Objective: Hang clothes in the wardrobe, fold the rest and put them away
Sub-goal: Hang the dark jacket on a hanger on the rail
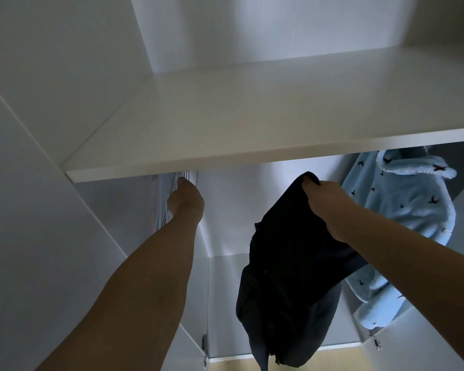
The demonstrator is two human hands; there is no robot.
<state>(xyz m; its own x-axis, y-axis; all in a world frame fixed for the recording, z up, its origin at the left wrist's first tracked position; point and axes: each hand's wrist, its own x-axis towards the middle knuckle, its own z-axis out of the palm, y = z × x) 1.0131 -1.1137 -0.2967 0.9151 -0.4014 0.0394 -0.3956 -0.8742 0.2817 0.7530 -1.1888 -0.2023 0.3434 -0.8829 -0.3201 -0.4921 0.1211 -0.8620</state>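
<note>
One garment hung, one in hand — most unseen.
Right hand [330, 202] grips dark garment [284, 277]; left hand [186, 196] reaches under the shelf [252, 116] edge, fingers hidden — blue fleece [402, 210] hangs.

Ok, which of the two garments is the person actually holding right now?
The dark garment, gripped at its top by the right hand. The light blue fleece with small bird prints hangs untouched behind it on the right.
</note>
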